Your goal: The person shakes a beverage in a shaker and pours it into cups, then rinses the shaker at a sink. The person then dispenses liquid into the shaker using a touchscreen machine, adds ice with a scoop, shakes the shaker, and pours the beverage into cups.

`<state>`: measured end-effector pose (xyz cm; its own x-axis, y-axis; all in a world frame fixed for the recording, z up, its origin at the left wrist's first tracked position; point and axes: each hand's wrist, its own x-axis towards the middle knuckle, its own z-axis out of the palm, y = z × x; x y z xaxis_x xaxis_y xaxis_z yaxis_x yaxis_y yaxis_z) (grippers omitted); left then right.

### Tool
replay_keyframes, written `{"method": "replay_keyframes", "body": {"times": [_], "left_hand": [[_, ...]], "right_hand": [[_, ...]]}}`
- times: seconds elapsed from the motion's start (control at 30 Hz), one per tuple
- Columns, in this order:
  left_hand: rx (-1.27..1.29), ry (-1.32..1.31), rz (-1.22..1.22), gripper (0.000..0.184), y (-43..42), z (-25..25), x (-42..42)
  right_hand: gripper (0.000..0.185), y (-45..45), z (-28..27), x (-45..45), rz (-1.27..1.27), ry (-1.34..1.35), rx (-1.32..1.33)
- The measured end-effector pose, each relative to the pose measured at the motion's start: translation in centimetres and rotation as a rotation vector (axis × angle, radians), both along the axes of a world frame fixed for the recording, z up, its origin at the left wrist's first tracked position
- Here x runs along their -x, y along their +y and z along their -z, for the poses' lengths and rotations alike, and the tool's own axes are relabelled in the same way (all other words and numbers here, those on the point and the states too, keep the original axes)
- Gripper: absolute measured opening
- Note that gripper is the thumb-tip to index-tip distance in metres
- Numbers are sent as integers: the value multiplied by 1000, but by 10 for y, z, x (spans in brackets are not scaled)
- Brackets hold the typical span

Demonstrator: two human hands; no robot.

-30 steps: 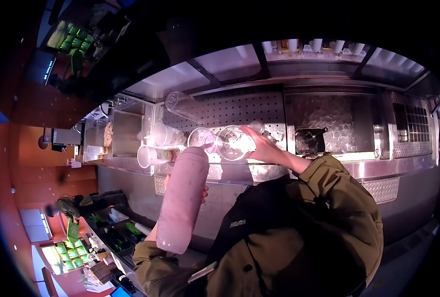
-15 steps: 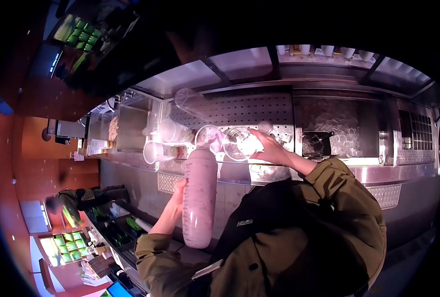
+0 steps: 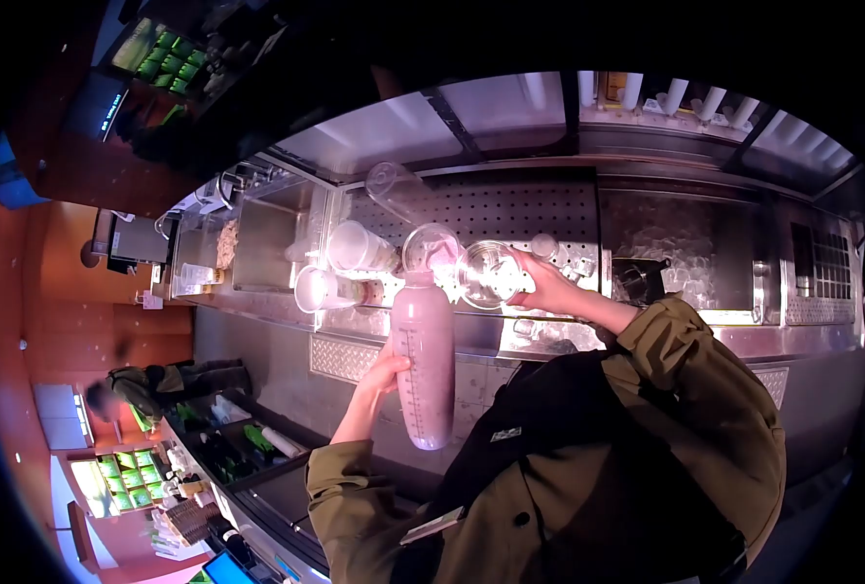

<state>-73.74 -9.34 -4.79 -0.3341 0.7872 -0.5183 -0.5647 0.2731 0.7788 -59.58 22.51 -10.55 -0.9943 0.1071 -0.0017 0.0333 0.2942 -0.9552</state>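
My left hand (image 3: 386,372) is wrapped round a tall, graduated shaker bottle (image 3: 423,370) of pinkish liquid. The bottle is tilted, its narrow mouth at the rim of a clear plastic cup (image 3: 417,239) with some pink contents inside. My right hand (image 3: 547,285) closes round the side of a second clear cup (image 3: 473,261), which stands against the first one. To the left are two more plastic cups, a whitish one (image 3: 355,243) and one nearer the counter edge (image 3: 318,290). Another clear, tall container (image 3: 394,187) lies tilted behind them.
A perforated metal drain tray (image 3: 520,200) lies under the cups. On its right is an ice bin (image 3: 661,238) with a dark square container (image 3: 639,280) at its edge. A metal sink (image 3: 275,238) is on the left. Another person (image 3: 150,389) stands far left.
The shaker bottle, still in my left hand, has swung more upright in view, its base higher, and shows more of its scale. The whole view has shifted slightly; my right hand keeps its cup.
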Motion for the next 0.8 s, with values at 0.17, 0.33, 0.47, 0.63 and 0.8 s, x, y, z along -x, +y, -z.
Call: {"method": "replay_keyframes", "body": {"times": [0.17, 0.33, 0.47, 0.63, 0.8], "left_hand": [[34, 35, 205, 98, 10, -30, -11], [219, -251, 274, 88, 14, -51, -29], [289, -674, 125, 71, 11, -45, -37], [315, -748, -138, 75, 46, -62, -60], [85, -846, 31, 70, 68, -87, -57]], "right_hand": [[90, -10, 17, 4, -9, -20, -60], [87, -17, -3, -7, -19, -47, -152], [86, -25, 8, -9, 12, -60, -156], [82, -23, 5, -14, 50, 77, -105], [79, -23, 10, -16, 89, 140, -148]]}}
